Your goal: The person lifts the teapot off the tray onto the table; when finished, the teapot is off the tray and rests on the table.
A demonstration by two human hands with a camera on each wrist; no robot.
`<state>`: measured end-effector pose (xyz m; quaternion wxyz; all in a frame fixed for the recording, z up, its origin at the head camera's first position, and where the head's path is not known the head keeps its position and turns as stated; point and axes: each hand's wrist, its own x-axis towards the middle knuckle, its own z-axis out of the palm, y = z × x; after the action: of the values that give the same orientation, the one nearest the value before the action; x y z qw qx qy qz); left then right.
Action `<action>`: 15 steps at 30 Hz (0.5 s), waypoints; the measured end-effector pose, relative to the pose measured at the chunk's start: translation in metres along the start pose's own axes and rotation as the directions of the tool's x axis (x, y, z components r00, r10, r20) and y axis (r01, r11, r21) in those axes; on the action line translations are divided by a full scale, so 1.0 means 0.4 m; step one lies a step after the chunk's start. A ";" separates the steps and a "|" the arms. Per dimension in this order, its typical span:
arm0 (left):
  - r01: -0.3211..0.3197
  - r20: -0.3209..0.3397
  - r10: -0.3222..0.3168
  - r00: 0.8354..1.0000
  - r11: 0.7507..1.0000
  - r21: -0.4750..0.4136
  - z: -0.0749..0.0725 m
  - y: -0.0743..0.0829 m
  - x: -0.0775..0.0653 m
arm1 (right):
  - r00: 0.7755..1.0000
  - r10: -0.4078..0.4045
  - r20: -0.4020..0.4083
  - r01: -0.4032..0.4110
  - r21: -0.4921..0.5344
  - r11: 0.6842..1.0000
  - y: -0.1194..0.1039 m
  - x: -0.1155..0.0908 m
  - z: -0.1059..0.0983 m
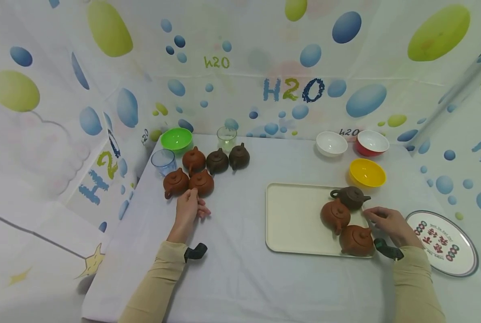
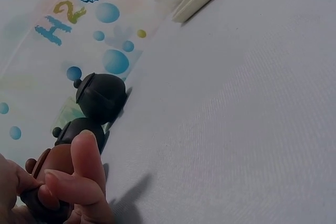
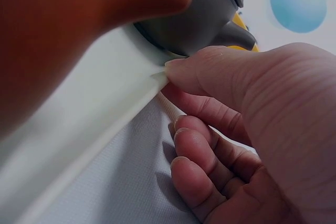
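The left hand (image 1: pixel 189 210) is pinching a reddish-brown teapot (image 1: pixel 202 182) while the right hand (image 1: pixel 391 223) is gripping a cream tray (image 1: pixel 293 220).

The white-covered table (image 1: pixel 240 287) bears five teapots (image 1: pixel 194 159), four bowls (image 1: pixel 367 173), two glasses (image 1: pixel 164 162), a tray (image 1: pixel 293 220) and plate (image 1: pixel 442 242).

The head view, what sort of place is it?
Probably a small curtained-off work booth: patterned curtains hang on three sides of a cloth-covered table, where teapots and bowls are set out.
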<state>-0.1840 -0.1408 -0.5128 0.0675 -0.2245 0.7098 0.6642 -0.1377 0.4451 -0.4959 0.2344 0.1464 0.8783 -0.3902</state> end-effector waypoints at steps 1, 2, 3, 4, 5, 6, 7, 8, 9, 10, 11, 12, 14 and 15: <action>-0.003 0.000 0.003 1.000 1.000 0.001 0.000 0.000 0.000 | 1.000 0.000 -0.001 0.000 0.001 1.000 0.000 0.000 0.000; -0.005 0.000 0.005 1.000 1.000 0.002 0.000 -0.001 0.000 | 1.000 -0.001 -0.002 0.001 0.000 1.000 0.000 0.000 -0.001; -0.006 -0.001 0.007 1.000 1.000 0.003 0.001 -0.001 0.000 | 1.000 -0.001 -0.002 0.001 -0.003 1.000 0.000 0.000 -0.001; -0.006 -0.003 0.006 1.000 1.000 0.005 0.002 -0.001 0.000 | 1.000 -0.001 -0.002 0.001 -0.006 1.000 0.001 0.001 -0.001; -0.005 -0.002 0.005 1.000 1.000 0.006 0.002 -0.001 0.000 | 1.000 0.000 -0.003 0.000 -0.008 1.000 0.001 0.001 -0.001; -0.003 -0.002 0.003 1.000 1.000 0.008 0.002 -0.001 0.000 | 1.000 -0.003 -0.006 0.003 -0.009 1.000 0.001 0.001 0.000; 0.000 -0.004 0.000 1.000 1.000 0.011 0.002 -0.001 0.000 | 1.000 -0.006 -0.010 0.006 -0.012 1.000 0.001 0.002 0.000; 0.005 -0.004 -0.005 1.000 1.000 0.015 0.001 0.000 0.000 | 1.000 -0.008 -0.014 0.008 -0.013 1.000 0.002 0.002 0.001; 0.008 -0.003 -0.008 1.000 1.000 0.019 0.001 0.000 -0.001 | 1.000 -0.010 -0.015 0.009 -0.012 1.000 0.002 0.003 0.001; 0.012 -0.002 -0.012 1.000 1.000 0.022 0.000 0.000 -0.001 | 1.000 -0.010 -0.017 0.010 -0.011 1.000 0.002 0.003 0.002; 0.015 -0.001 -0.015 1.000 1.000 0.025 -0.001 0.000 -0.001 | 1.000 -0.011 -0.022 0.011 -0.010 1.000 0.001 0.003 0.002; 0.018 -0.001 -0.018 1.000 0.999 0.026 -0.001 0.000 -0.002 | 1.000 -0.012 -0.025 0.012 -0.007 1.000 0.001 0.004 0.002; 0.018 0.002 -0.018 1.000 1.000 0.025 -0.002 0.000 -0.002 | 1.000 -0.006 -0.022 0.006 -0.002 1.000 -0.001 0.004 0.002; 0.017 0.002 -0.017 1.000 1.000 0.023 -0.002 0.000 -0.002 | 1.000 -0.003 -0.020 0.003 0.000 1.000 -0.002 0.003 0.001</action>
<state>-0.1832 -0.1415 -0.5125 0.0768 -0.2290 0.7153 0.6557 -0.1390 0.4443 -0.4965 0.2249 0.1488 0.8809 -0.3890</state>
